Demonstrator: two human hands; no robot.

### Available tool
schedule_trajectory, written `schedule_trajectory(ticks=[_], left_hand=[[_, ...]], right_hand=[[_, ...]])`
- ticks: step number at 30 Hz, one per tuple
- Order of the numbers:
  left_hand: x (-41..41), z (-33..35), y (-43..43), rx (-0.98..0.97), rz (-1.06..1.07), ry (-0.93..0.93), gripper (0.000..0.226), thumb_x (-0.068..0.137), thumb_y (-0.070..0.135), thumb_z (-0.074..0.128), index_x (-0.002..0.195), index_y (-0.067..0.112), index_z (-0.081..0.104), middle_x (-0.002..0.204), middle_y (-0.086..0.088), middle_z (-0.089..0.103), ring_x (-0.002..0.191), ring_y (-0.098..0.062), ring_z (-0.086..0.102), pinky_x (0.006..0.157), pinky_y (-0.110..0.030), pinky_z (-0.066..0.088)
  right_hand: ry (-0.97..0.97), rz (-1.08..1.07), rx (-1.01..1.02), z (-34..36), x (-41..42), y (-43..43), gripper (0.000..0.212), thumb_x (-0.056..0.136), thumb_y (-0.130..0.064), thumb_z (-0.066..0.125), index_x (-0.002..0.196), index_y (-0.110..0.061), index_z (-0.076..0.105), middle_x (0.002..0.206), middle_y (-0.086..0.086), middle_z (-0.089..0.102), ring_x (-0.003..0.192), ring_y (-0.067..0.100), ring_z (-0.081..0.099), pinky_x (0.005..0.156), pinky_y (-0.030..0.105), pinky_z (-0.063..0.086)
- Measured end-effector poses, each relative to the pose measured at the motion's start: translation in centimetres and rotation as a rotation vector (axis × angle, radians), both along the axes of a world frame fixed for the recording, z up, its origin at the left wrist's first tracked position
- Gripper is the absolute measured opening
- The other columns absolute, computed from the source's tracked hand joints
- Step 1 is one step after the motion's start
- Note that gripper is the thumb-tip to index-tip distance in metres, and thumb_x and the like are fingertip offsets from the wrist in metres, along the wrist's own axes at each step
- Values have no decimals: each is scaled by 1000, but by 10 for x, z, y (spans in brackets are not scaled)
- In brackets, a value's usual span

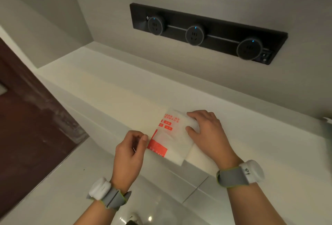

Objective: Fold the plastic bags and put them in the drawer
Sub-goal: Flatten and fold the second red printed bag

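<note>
Folding step: plastic bag [171, 141] on tabletop [107, 99], right hand [206, 132] pressing flat, left hand [130, 151] pinching its edge; next, likely a fold-over.

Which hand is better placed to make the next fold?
Probably the left hand: its fingers pinch the left edge of the plastic bag, ready to lift it, while the right hand presses it onto the counter.
</note>
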State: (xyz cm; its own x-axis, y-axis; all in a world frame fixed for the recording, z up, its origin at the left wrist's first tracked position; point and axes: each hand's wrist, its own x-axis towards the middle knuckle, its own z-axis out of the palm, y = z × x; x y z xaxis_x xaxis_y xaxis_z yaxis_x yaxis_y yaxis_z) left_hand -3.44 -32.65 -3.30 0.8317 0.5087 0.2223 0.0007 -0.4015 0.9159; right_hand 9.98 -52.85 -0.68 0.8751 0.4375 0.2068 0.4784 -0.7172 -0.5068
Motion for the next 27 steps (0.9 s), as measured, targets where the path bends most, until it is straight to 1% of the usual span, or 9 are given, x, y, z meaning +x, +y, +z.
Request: schedule_trajectory(ticks=[3, 6, 8, 10, 13, 17, 21, 23, 27], left_hand=[[-10, -5, 10, -161, -7, 126, 23, 93, 50, 54, 97, 28, 58, 78, 5, 67, 62, -18, 61, 56, -30, 46], [-15, -2, 24, -231, -68, 270, 39, 88, 65, 53, 103, 29, 59, 87, 1, 67, 73, -16, 64, 59, -29, 48], [-13, 2, 29, -181, -92, 337, 36, 93, 58, 53, 102, 25, 62, 97, -4, 63, 82, -16, 65, 64, -21, 48], [-15, 8, 39, -237, -113, 355, 35, 95, 51, 56, 99, 18, 65, 100, -5, 63, 84, -16, 67, 63, -17, 51], [-22, 12, 53, -440, -193, 373, 24, 91, 38, 68, 104, 17, 67, 97, 0, 75, 88, -18, 73, 71, -27, 59], [-40, 2, 66, -532, -288, 371, 26, 88, 18, 74, 114, 19, 68, 105, 2, 77, 96, -19, 74, 83, -40, 61], [-53, -4, 82, -615, -234, 295, 22, 90, 9, 70, 112, 13, 68, 104, -6, 77, 96, -27, 74, 85, -45, 59], [-57, -5, 90, -639, -224, 254, 21, 90, 6, 68, 111, 11, 68, 103, -9, 77, 97, -29, 73, 83, -43, 59], [-59, 1, 98, -653, -243, 182, 21, 92, 8, 66, 113, 10, 67, 104, -8, 77, 95, -24, 74, 73, -31, 59]], right_hand=[[-9, 27, -2, -1, -16, 17, 42, 88, -32, 66, 129, -25, 60, 128, -8, 58, 116, 17, 47, 98, 33, 36], [4, 51, 8, 0, -32, 35, 43, 88, -36, 66, 129, -27, 59, 126, -10, 57, 116, 15, 47, 98, 32, 36], [21, 53, 12, 0, -37, 40, 43, 88, -37, 67, 129, -28, 59, 125, -11, 57, 115, 14, 47, 97, 31, 36], [39, 58, 20, 1, -47, 51, 43, 87, -38, 68, 128, -28, 60, 123, -13, 57, 113, 13, 48, 97, 32, 38], [50, 76, 39, 2, -62, 70, 44, 86, -39, 69, 128, -28, 60, 122, -13, 57, 112, 12, 48, 98, 35, 40], [30, 50, 89, -4, -85, 97, 45, 84, -36, 73, 126, -25, 61, 122, -10, 57, 112, 13, 50, 98, 36, 43], [11, -40, 190, -9, -106, 112, 45, 88, -35, 70, 129, -22, 60, 128, -10, 51, 118, 9, 50, 102, 23, 41], [33, -95, 267, -11, -117, 116, 42, 91, -36, 67, 130, -22, 59, 128, -11, 49, 113, 7, 53, 96, 20, 44], [91, -248, 384, -9, -138, 122, 34, 94, -37, 62, 125, -24, 61, 112, -9, 53, 87, 1, 58, 72, 11, 45]])
